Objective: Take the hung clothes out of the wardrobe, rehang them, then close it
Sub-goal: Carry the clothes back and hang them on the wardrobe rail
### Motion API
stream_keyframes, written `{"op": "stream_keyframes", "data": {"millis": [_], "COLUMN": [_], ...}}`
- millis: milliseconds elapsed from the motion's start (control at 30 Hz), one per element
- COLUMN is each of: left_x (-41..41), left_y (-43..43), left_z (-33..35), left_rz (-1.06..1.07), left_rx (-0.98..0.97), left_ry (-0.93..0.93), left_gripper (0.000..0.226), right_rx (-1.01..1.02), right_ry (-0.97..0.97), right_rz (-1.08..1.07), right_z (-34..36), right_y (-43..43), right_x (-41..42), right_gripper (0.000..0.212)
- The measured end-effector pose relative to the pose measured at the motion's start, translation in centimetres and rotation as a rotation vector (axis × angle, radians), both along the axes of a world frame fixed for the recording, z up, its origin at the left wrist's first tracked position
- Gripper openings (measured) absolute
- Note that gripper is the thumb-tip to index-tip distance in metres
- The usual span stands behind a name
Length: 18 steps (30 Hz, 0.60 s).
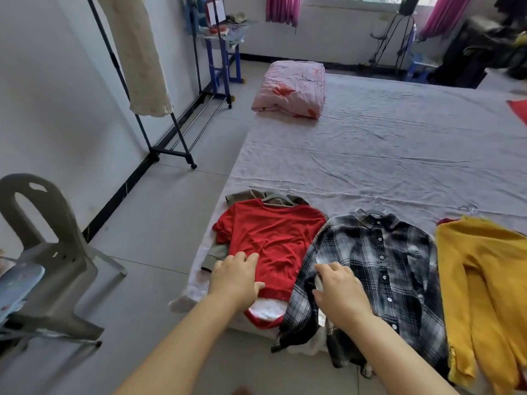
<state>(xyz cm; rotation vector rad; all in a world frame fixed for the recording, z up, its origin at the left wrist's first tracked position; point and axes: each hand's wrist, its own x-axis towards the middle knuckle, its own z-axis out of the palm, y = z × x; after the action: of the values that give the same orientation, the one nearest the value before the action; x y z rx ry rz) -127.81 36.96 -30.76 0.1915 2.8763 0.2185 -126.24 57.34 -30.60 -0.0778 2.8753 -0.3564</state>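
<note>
1. Three garments are laid side by side along the near edge of the bed (399,143): a red T-shirt (273,235), a plaid shirt (382,260) and a yellow top (484,280).
2. The left hand (235,280) is pressed flat on the red T-shirt's lower hem, fingers straight, nothing gripped.
3. The right hand (340,292) is rested on the plaid shirt's near side, fingers loosely spread, nothing clasped.
4. An olive garment (216,252) is glimpsed under the red T-shirt.
5. The clothes rack (171,124) is seen by the left wall, well apart, with a cream garment (137,52) hung on it.
</note>
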Motion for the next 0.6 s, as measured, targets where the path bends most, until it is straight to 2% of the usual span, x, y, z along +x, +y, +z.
{"op": "stream_keyframes", "data": {"millis": [167, 300, 600], "left_x": [-6.2, -11.2, -23.6], "left_y": [-0.8, -1.0, 1.0], "left_z": [-1.4, -3.0, -10.0], "left_rz": [0.005, 0.029, 0.105], "left_rx": [-0.006, -0.029, -0.008], "left_ry": [-0.038, -0.069, -0.159], "left_gripper": [0.063, 0.062, 0.062], "right_rx": [0.034, 0.019, 0.007], "right_ry": [-0.047, -0.100, -0.261], "right_rz": [0.012, 0.036, 0.120], "right_z": [-1.6, -3.8, -12.8], "right_y": [-0.6, -0.7, 0.0], "right_x": [-5.8, -11.4, -28.3], "right_gripper": [0.042, 0.049, 0.050]}}
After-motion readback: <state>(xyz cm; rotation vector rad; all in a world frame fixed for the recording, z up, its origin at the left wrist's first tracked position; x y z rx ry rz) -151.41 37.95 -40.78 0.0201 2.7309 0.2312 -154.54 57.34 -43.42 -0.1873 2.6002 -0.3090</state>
